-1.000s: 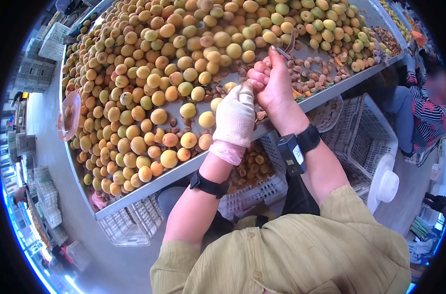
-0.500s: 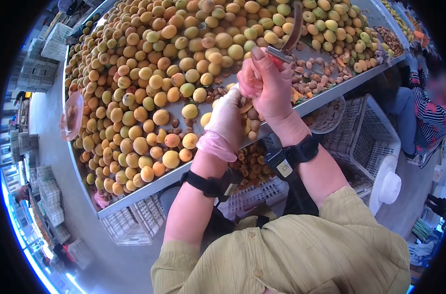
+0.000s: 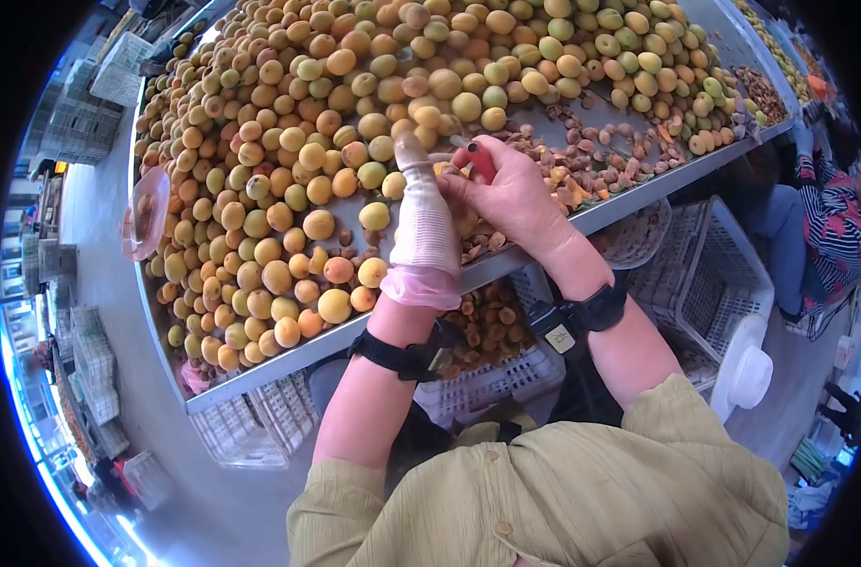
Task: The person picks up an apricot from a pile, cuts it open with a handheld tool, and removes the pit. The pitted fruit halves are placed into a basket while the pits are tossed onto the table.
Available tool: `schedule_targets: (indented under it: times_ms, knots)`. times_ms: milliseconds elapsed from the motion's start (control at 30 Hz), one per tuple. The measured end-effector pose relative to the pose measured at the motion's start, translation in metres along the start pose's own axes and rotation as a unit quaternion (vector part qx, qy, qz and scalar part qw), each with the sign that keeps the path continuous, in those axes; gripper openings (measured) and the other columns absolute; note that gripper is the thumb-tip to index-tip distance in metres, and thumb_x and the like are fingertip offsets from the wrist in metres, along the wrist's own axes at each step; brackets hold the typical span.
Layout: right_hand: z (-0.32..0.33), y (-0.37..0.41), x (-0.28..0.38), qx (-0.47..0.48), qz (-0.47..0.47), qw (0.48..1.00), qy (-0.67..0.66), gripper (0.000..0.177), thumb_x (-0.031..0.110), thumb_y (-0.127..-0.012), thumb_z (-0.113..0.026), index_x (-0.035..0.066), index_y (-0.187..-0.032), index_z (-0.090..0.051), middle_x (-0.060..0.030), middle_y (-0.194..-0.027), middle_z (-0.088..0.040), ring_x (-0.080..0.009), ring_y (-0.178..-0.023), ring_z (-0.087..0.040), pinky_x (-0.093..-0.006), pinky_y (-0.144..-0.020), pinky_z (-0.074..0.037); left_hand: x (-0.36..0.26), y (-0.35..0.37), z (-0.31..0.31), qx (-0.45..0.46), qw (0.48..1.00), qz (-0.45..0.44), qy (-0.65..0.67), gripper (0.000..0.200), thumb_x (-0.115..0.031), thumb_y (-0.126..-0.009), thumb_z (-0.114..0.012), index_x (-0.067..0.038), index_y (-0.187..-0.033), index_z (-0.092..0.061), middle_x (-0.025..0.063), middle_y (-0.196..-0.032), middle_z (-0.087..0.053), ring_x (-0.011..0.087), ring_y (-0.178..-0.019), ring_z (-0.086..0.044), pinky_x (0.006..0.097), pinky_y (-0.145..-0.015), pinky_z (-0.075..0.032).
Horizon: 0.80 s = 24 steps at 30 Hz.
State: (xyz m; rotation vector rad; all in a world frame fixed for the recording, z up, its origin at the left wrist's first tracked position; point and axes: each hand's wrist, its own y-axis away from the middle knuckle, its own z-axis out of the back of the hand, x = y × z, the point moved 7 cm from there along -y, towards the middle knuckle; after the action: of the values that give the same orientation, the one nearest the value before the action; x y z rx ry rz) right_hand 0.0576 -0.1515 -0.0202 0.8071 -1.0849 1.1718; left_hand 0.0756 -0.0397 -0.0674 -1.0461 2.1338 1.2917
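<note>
My left hand (image 3: 425, 213), in a pale knitted glove with a pink cuff, is at the near edge of the fruit pile (image 3: 298, 142). Its thumb points up, and its other fingers are mostly hidden, so what they hold cannot be made out. Bare, my right hand (image 3: 511, 194) is closed round a tool with a red handle (image 3: 478, 163), right beside the left hand. The tool's blade is hard to make out. Orange fruit shows between the two hands. Brown pits (image 3: 591, 151) and orange pieces lie to the right on the metal table.
The table's metal rim (image 3: 629, 198) runs in front of me. Below it stand a crate of halved fruit (image 3: 487, 331), white crates (image 3: 251, 425), grey crates (image 3: 705, 274) and a round basket (image 3: 643, 236). A person in a striped top (image 3: 832, 227) sits at the right.
My right hand has turned and moved down and left with the red-handled tool, whose curved blade stood up before. My left thumb now points up. The view has shifted slightly.
</note>
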Motion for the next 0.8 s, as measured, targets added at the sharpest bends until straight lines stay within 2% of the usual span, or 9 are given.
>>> schedule_targets:
  times_ms: [100,200,400,500,533,567,633,667,800]
  knots:
    - [-0.011,0.007,0.001,0.052,-0.013,0.998,0.021,0.027,0.022,-0.081,-0.074,0.004,-0.096,-0.059,-0.0027,-0.078,-0.057,-0.0111,-0.071,-0.054,-0.0274,-0.065,-0.046,0.006,0.007,0.002,0.000,1.000,0.014,0.008,0.055,-0.061,-0.089,-0.050,-0.008,-0.100,-0.060,0.0034,-0.086,-0.062,0.0140,-0.078,-0.060,0.0246,-0.069,-0.052]
    - [-0.004,0.018,0.032,-0.008,0.202,0.966,0.161,0.025,0.018,-0.079,-0.073,0.004,-0.091,-0.056,-0.0087,-0.078,-0.062,-0.0206,-0.076,-0.065,-0.0321,-0.065,-0.050,0.007,0.012,0.000,0.022,0.998,-0.002,0.066,0.041,-0.050,-0.093,-0.051,-0.012,-0.105,-0.060,0.0012,-0.092,-0.063,0.0145,-0.082,-0.061,0.0289,-0.071,-0.052]
    - [0.050,0.013,0.005,-0.160,0.074,0.984,-0.003,0.025,0.016,-0.082,-0.071,0.003,-0.098,-0.057,-0.0051,-0.080,-0.064,-0.0115,-0.071,-0.060,-0.0265,-0.064,-0.050,0.003,0.019,-0.012,0.163,0.954,0.097,0.233,0.038,-0.045,-0.095,-0.049,-0.009,-0.103,-0.057,0.0040,-0.085,-0.059,0.0169,-0.073,-0.057,0.0329,-0.058,-0.048]
    - [0.072,0.007,-0.007,-0.219,0.080,0.971,0.061,0.031,0.016,-0.083,-0.071,0.005,-0.108,-0.058,-0.0019,-0.080,-0.061,-0.0086,-0.073,-0.057,-0.0250,-0.068,-0.049,0.011,0.038,-0.018,0.165,0.973,0.128,0.099,0.034,-0.037,-0.095,-0.051,-0.005,-0.101,-0.057,0.0073,-0.090,-0.058,0.0202,-0.074,-0.056,0.0344,-0.061,-0.047]
    - [0.075,0.008,-0.014,-0.199,0.017,0.978,0.063,0.034,0.017,-0.083,-0.071,0.005,-0.112,-0.058,0.0004,-0.078,-0.057,-0.0075,-0.070,-0.054,-0.0236,-0.066,-0.048,-0.005,0.043,-0.029,0.288,0.937,-0.124,-0.152,0.034,-0.036,-0.093,-0.054,-0.004,-0.103,-0.058,0.0084,-0.091,-0.058,0.0218,-0.078,-0.057,0.0350,-0.067,-0.048]
    - [0.079,0.009,-0.016,-0.196,0.018,0.979,0.061,0.034,0.017,-0.083,-0.071,0.005,-0.112,-0.058,0.0004,-0.078,-0.057,-0.0075,-0.070,-0.054,-0.0236,-0.066,-0.048,-0.005,0.065,-0.046,0.370,0.768,-0.356,-0.383,0.034,-0.035,-0.091,-0.057,-0.003,-0.104,-0.059,0.0095,-0.092,-0.058,0.0234,-0.083,-0.058,0.0355,-0.074,-0.049]
    - [0.086,0.010,-0.016,-0.201,0.026,0.975,0.093,0.034,0.017,-0.084,-0.071,0.006,-0.113,-0.058,0.0017,-0.074,-0.053,-0.0072,-0.066,-0.051,-0.0227,-0.063,-0.046,0.028,0.090,-0.053,0.403,0.788,-0.096,-0.456,0.038,-0.033,-0.087,-0.063,-0.002,-0.107,-0.060,0.0108,-0.097,-0.059,0.0261,-0.093,-0.059,0.0343,-0.086,-0.047]
    - [0.085,0.013,-0.010,-0.206,0.043,0.975,0.076,0.030,0.017,-0.085,-0.070,0.005,-0.110,-0.059,0.0022,-0.072,-0.052,-0.0069,-0.065,-0.050,-0.0222,-0.061,-0.044,0.028,0.103,-0.059,0.432,0.735,-0.127,-0.506,0.039,-0.033,-0.086,-0.065,-0.002,-0.109,-0.061,0.0116,-0.100,-0.060,0.0267,-0.098,-0.059,0.0339,-0.089,-0.046]
    - [0.090,0.017,-0.009,-0.206,0.062,0.973,0.077,0.023,0.017,-0.086,-0.069,0.004,-0.104,-0.062,0.0010,-0.073,-0.055,-0.0069,-0.066,-0.052,-0.0222,-0.063,-0.046,-0.015,0.082,-0.038,0.300,0.843,-0.156,-0.419,0.029,-0.022,-0.086,-0.066,0.000,-0.105,-0.063,0.0085,-0.099,-0.063,0.0157,-0.097,-0.059,0.0297,-0.087,-0.047]
